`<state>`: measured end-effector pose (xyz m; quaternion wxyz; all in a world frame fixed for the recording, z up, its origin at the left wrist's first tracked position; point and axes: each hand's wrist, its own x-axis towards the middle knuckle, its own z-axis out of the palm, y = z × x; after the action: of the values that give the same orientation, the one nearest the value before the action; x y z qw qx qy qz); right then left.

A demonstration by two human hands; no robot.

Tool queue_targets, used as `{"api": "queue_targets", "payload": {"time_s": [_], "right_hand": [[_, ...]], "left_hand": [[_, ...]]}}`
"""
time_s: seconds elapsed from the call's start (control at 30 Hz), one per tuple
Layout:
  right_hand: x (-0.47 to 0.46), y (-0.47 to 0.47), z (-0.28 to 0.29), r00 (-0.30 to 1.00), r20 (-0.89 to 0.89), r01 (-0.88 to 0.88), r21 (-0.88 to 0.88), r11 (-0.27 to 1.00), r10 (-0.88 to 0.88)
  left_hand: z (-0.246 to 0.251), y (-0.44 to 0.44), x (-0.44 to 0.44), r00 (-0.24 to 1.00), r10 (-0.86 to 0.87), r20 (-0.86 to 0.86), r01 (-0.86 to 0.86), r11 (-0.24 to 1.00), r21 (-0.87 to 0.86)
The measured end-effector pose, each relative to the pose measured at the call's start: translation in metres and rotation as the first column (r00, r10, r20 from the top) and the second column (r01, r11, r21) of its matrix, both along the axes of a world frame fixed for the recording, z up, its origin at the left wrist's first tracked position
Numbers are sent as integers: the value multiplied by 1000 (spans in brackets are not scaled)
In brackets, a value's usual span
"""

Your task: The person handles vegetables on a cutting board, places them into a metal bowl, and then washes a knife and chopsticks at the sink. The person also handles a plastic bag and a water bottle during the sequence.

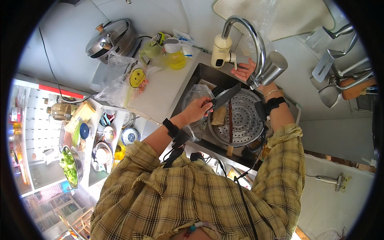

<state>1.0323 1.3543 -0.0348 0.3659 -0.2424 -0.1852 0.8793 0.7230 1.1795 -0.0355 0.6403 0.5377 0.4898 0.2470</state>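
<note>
My left hand (pixel 196 109) grips the black handle of a dark-bladed kitchen knife (pixel 228 96), held over the sink (pixel 198 75) with its blade slanting up to the right. Palm up and fingers apart, my right hand (pixel 244 71) is beside the lever of a cream-coloured electric faucet (pixel 221 51); I cannot tell whether it touches the lever. The faucet's curved chrome spout (pixel 260 39) partly covers that hand. Below the knife, a round perforated metal steamer (pixel 247 117) sits in the sink. A tan scrubbing pad (pixel 219 116) and a dark brown stick (pixel 230 123) lie on it.
Left of the sink, the counter (pixel 156 100) bears a plastic bag (pixel 115 81), an oil jug (pixel 175 58) and a lidded steel pot (pixel 112 39). Spatulas and ladles (pixel 330 93) hang at right. A bowl of chopped greens (pixel 69 168) stands at lower left.
</note>
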Motion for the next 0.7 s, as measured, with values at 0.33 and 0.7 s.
{"api": "queue_targets", "payload": {"time_s": [0.33, 0.7], "right_hand": [[-18, -63, 21, 804, 317, 434, 263, 862, -502], [-49, -177, 12, 500, 791, 18, 397, 918, -352]], "left_hand": [[48, -52, -57, 962, 20, -272, 97, 906, 411], [28, -93, -199, 777, 447, -443, -131, 803, 581]]}}
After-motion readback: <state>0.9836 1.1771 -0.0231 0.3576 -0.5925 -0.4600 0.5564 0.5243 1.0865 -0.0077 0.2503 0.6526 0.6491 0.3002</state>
